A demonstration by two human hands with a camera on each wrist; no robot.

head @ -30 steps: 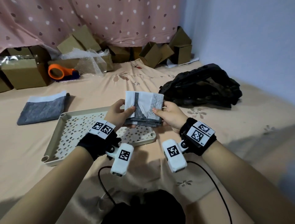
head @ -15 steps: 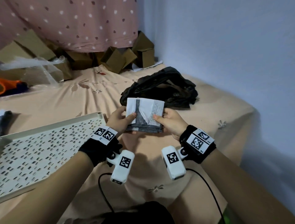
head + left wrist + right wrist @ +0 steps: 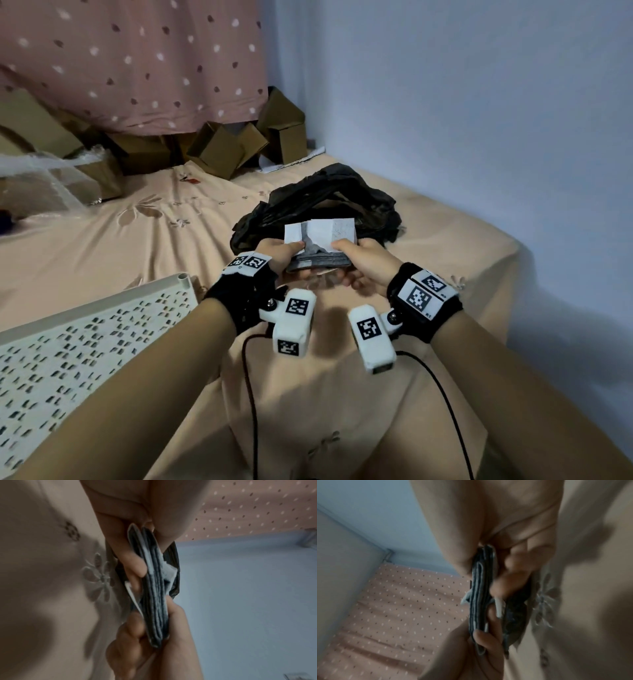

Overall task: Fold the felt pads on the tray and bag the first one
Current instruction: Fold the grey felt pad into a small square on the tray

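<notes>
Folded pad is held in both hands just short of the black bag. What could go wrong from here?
1. The folded felt pad is pinched only at its edges by the left hand and right hand; releasing one could let the layers spring open.
2. The black bag lies crumpled, its opening not clearly visible, so insertion may snag.

Black wristbands (image 3: pixel 424 310) carry checkered tags, white cameras (image 3: pixel 371 339), cables.

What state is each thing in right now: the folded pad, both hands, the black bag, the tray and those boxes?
Folded grey and white felt pad: folded thick, held off the bed.
Left hand: grips the pad's left edge.
Right hand: grips the pad's right edge.
Crumpled black plastic bag: lying on the bed, pad not yet inside.
Cream perforated plastic tray: flat on the bed.
Brown cardboard boxes: tipped, some open.
</notes>
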